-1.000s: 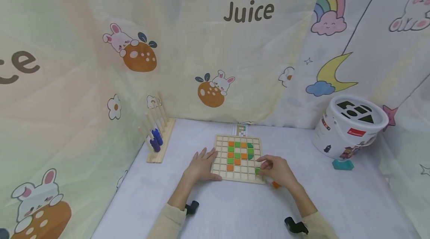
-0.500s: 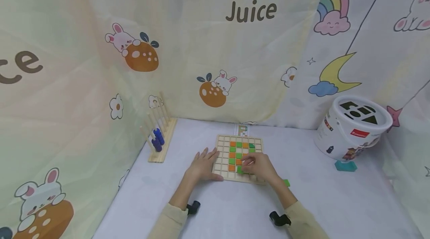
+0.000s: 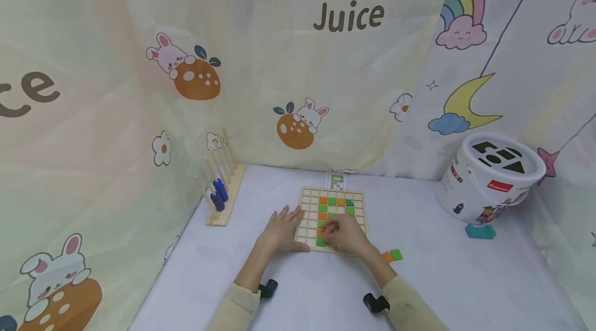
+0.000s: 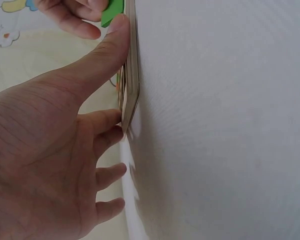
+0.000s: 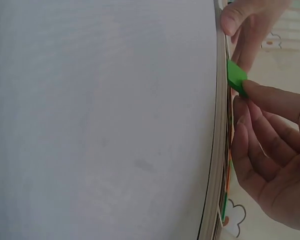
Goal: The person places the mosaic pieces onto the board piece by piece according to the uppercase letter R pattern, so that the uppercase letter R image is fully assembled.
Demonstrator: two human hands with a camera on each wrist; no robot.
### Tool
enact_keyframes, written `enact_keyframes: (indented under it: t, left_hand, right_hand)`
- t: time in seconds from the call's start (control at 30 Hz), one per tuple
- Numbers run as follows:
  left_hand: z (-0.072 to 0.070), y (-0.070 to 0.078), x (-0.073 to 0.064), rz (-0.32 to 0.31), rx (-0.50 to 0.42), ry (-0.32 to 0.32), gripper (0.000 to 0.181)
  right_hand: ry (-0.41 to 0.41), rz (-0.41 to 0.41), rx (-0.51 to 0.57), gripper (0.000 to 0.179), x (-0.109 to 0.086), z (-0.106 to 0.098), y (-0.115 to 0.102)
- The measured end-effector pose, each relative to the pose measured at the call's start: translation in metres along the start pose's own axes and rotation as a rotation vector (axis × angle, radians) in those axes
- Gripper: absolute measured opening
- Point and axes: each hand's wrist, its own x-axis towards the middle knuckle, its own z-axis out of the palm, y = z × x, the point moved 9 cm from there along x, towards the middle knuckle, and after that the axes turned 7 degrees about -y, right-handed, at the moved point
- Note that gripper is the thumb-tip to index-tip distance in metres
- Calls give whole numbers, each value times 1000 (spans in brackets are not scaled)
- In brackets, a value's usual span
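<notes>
A wooden grid board [image 3: 308,224] lies on the table with orange and green square tiles set in its cells. My left hand [image 3: 279,230] rests at the board's left edge, fingers spread and straight, the thumb on the near edge. Between thumb and fingertips my right hand [image 3: 345,234] pinches a green tile [image 5: 236,76] over the lower part of the board, just below the column of tiles. In the right wrist view the tile stands tilted against the board. The right hand hides part of the tiles on the board's right side.
An orange tile [image 3: 387,257] and another green tile [image 3: 396,254] lie right of the board. A pegged wooden stand [image 3: 226,212] with blue pieces is at the left. The white bucket [image 3: 486,181] stands at the right, a teal block [image 3: 480,231] before it. A pattern card [image 3: 337,181] lies behind the board.
My right hand has moved from the board's right edge leftward across it with the green tile, to the bottom of the tile column. The left hand has stayed in place.
</notes>
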Motion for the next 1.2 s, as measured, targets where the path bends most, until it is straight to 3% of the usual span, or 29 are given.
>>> enact_keyframes:
  t: [0.37, 0.53, 0.73, 1.0, 1.2]
  left_hand:
    - [3, 0, 1, -3, 16, -9, 116]
    - [7, -2, 3, -17, 26, -16, 117]
    - [7, -1, 4, -18, 4, -9, 118]
    - [4, -1, 3, -20, 0, -12, 118]
    - [3, 0, 3, -20, -3, -10, 118]
  right_hand:
    - [8, -13, -21, 23, -3, 2, 0]
    - [29, 0, -11, 26, -10, -5, -1]
    - [101, 63, 32, 27, -28, -40, 6]
    - [199, 127, -50, 30, -57, -96, 32]
    - [238, 171, -107, 31, -81, -121, 41]
